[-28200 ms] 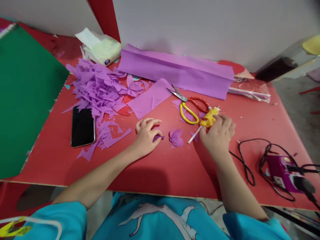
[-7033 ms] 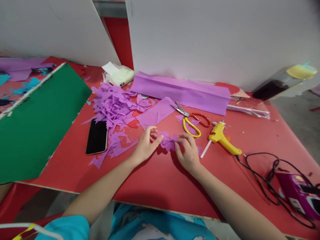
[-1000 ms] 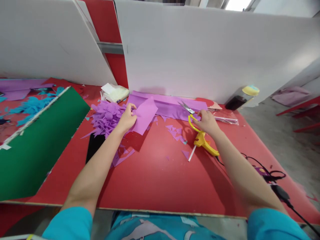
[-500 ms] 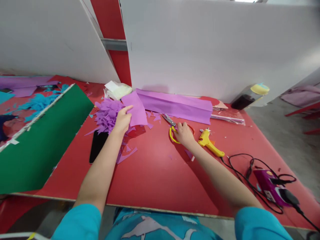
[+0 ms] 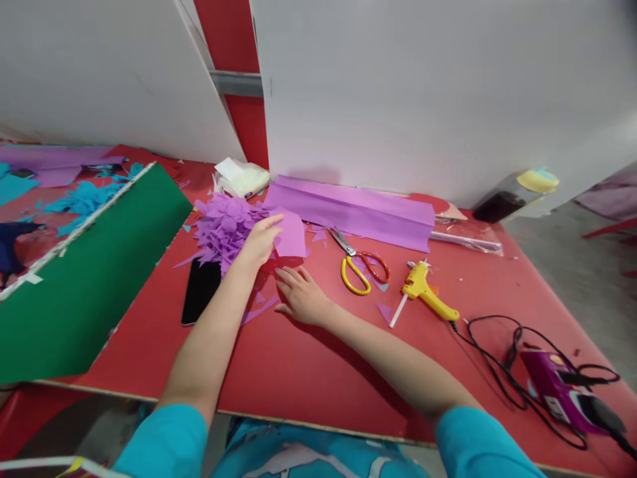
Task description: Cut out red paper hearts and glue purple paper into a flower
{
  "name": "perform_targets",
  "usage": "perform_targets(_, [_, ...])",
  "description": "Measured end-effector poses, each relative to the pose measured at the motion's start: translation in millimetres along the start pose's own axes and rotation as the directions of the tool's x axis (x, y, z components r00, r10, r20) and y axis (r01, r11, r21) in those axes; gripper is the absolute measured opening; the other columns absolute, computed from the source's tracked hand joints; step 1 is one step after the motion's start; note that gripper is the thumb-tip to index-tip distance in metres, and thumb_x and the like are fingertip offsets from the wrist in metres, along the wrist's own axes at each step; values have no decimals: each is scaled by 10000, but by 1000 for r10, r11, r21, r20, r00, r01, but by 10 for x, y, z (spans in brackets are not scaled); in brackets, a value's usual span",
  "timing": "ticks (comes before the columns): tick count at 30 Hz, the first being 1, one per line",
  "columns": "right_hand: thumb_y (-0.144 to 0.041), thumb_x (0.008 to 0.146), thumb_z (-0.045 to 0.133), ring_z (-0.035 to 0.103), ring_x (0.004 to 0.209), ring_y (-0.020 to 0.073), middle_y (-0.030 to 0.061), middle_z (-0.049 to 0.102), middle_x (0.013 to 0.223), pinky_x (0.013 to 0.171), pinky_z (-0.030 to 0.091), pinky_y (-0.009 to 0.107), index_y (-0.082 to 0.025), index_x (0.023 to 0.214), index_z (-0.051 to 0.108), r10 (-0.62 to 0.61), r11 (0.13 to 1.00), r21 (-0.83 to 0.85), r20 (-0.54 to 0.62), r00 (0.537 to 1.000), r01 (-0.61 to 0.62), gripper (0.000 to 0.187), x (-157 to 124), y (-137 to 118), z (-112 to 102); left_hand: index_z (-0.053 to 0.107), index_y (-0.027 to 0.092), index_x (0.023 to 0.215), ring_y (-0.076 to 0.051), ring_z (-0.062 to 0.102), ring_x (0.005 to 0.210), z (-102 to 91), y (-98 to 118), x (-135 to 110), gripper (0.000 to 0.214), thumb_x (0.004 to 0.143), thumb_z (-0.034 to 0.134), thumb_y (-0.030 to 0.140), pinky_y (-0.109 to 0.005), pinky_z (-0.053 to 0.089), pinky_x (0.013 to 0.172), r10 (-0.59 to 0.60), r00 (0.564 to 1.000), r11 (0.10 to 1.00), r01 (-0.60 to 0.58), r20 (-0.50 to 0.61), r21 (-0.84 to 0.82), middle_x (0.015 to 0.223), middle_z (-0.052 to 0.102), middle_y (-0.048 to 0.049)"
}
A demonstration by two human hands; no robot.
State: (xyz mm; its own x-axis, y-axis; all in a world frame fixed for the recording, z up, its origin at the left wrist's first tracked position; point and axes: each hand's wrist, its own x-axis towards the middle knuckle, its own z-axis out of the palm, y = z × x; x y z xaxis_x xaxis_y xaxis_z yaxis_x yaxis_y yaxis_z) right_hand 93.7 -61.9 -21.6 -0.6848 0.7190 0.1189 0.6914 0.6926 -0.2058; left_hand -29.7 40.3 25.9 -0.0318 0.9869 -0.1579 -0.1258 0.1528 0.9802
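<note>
My left hand (image 5: 259, 242) is closed on the edge of a purple paper piece (image 5: 291, 234), beside a bunch of cut purple paper (image 5: 223, 226). Fingers apart, my right hand (image 5: 302, 295) reaches low over the table just below that piece, holding nothing. Its fingertips are close to a shiny red piece (image 5: 271, 265), partly hidden by my left hand; whether they touch it I cannot tell. Scissors (image 5: 352, 253) with one yellow and one red handle lie apart to the right of my hands. A long folded purple sheet (image 5: 358, 211) runs along the back.
A yellow glue gun (image 5: 423, 290) with a white stick lies right, its cord running to a purple power box (image 5: 560, 388). A dark phone (image 5: 200, 292) rests under my left forearm. A green board (image 5: 99, 279) stands left. A yellow-lidded bottle (image 5: 515, 194) is at back right.
My right hand has let go of the scissors and moved left towards the purple piece. The scissors stay on the table. My left hand still holds the piece, now turned slightly.
</note>
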Motion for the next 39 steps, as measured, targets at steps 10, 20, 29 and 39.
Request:
perform_targets(10, [-315,859,464,490,1108,247,164,545,1183,967,385,383,-101,1108,555,11,986,165,-148,989,14,341,122,95,-142,651,124,958,-187,601,906,-29,-28,-12,355,628,533,68,-328,460,825,21,998,998,-25,67,61,989,661,-90])
perform_targets(20, [-273,698,598,581,619,136,9,644,718,594,473,278,-191,747,614,693,462,873,-247,678,-154,98,-410,565,-615,662,153,979,-188,562,1019,102,59,-216,480,588,430,1,-335,401,937,66,950,972,-131,305,195,1110,638,-55])
perform_targets(29, [-232,725,555,621,783,167,31,680,877,728,491,331,-200,844,647,766,426,896,-282,577,-127,154,-414,620,-518,596,149,1097,-171,613,894,380,29,-481,593,560,382,17,-310,480,806,1,865,999,-20,502,33,1119,625,-72])
perform_targets(39, [-223,726,550,631,797,180,44,671,893,769,503,375,-204,856,623,766,429,895,-288,575,-124,150,-423,596,-552,569,172,1126,-180,435,1218,413,64,-569,501,665,463,9,-345,303,1053,166,853,949,-275,495,156,1251,544,-56])
